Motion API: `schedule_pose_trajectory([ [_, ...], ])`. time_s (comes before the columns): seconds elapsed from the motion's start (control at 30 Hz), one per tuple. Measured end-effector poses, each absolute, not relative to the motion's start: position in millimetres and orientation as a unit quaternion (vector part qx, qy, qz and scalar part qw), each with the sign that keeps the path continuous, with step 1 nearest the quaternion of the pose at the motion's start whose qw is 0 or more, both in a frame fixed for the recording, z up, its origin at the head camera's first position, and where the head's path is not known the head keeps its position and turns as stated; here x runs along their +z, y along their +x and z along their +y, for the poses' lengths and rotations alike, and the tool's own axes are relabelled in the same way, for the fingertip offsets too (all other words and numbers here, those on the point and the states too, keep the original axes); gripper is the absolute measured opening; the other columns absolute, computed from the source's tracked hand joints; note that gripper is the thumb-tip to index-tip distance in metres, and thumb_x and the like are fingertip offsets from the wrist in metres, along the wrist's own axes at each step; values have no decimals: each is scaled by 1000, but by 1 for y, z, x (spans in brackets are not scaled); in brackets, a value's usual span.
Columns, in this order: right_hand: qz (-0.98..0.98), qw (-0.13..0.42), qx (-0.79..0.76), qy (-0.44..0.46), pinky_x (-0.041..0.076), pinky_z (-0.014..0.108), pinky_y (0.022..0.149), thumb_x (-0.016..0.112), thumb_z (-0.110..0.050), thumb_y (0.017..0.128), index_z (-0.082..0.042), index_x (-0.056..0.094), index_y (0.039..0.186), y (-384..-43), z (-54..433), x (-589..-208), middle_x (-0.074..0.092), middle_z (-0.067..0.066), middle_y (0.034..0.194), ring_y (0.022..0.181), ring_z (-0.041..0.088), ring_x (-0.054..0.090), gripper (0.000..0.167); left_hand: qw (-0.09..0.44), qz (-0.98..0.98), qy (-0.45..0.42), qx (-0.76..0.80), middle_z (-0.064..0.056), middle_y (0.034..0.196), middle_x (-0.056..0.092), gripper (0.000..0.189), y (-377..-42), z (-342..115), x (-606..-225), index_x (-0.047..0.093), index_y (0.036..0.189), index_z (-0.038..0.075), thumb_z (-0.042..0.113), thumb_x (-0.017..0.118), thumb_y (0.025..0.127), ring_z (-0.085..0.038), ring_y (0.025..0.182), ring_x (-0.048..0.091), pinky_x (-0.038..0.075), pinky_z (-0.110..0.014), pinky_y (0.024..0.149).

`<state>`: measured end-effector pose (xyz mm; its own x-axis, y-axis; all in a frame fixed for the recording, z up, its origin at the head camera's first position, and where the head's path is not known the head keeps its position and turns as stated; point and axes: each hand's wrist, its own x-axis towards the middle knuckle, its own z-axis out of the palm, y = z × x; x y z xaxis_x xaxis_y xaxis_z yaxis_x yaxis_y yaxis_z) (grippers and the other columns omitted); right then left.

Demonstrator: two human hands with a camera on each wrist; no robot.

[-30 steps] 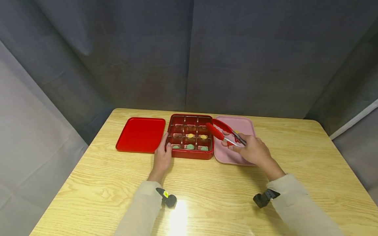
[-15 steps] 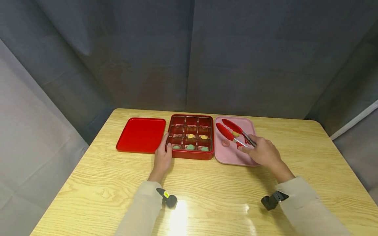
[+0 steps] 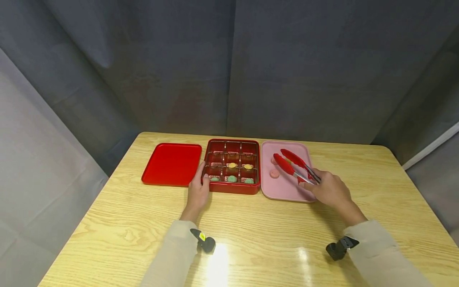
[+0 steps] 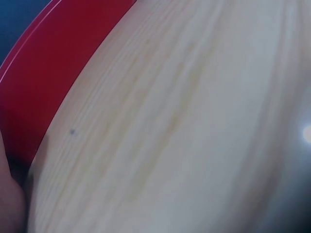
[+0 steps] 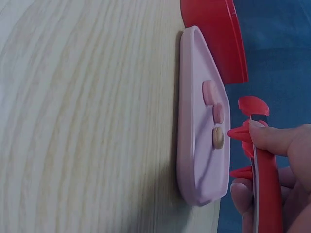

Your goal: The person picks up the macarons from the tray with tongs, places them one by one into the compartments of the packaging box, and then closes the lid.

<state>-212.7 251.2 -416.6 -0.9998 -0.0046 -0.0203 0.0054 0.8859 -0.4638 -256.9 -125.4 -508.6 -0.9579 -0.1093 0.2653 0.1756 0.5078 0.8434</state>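
Observation:
My right hand [image 3: 331, 192] grips red-tipped tongs [image 3: 284, 164], held over the pink tray [image 3: 287, 193] with the two tips apart and nothing between them. On that tray lie two pink macarons [image 3: 274, 173] and a yellow macaron [image 5: 218, 138], the latter partly behind the tongs in the head view. My left hand [image 3: 198, 193] rests at the front left corner of a red divided box [image 3: 233, 188], fingers along its side and thumb at the front rim. Several compartments contain macarons: two yellow ones [image 3: 232, 165] in the middle row, green ones [image 3: 232, 179] along the front.
A flat red lid [image 3: 173, 163] lies left of the box. The pink tray stands close against the box's right side. Wooden tabletop [image 3: 258, 235] extends in front of everything, and a dark grey curtain [image 3: 287, 71] hangs behind the table.
My right hand has drawn the tongs rightward, from the box's right edge to above the pink tray, with the tips spread. The left hand and box have stayed put.

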Motion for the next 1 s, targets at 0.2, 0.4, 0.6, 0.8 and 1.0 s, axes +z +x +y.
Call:
schedule_pose_trajectory([
  [0.2, 971, 9, -238, 4, 31, 28, 48, 68, -45, 82, 6, 45, 135, -213, 258, -422, 58, 15, 86, 58, 20, 43, 77, 143, -858, -19, -494, -5, 147, 41, 49, -257, -126, -509, 32, 147, 28, 23, 41, 99, -26, 134, 39, 33, -48, 108],
  [0.4, 970, 23, -242, 24, 32, 29, 51, 68, -45, 82, 6, 43, 136, -213, 262, -427, 60, 23, 104, 69, 23, 49, 79, 139, -857, -18, -496, -5, 147, 41, 49, -256, -125, -507, 33, 147, 28, 22, 40, 99, -25, 134, 39, 33, -47, 108],
  [0.6, 972, 19, -234, 26, 32, 29, 54, 69, -45, 81, 7, 47, 132, -213, 265, -432, 61, 24, 106, 77, 27, 51, 76, 141, -857, -17, -495, -4, 146, 42, 49, -256, -125, -507, 33, 147, 27, 21, 41, 99, -25, 133, 39, 33, -47, 108],
  [0.8, 972, 34, -232, 24, 40, 36, 64, 67, -46, 82, 9, 41, 137, -214, 266, -433, 56, 30, 119, 89, 33, 54, 82, 140, -855, -21, -500, -4, 147, 41, 49, -257, -125, -508, 32, 147, 29, 22, 41, 99, -26, 134, 39, 33, -48, 108],
  [1.0, 971, 43, -234, 33, 43, 41, 68, 68, -45, 82, 9, 40, 137, -217, 264, -434, 55, 31, 121, 93, 36, 54, 82, 143, -856, -19, -496, -4, 147, 41, 50, -256, -125, -508, 32, 147, 29, 22, 41, 99, -26, 134, 39, 33, -49, 107],
])
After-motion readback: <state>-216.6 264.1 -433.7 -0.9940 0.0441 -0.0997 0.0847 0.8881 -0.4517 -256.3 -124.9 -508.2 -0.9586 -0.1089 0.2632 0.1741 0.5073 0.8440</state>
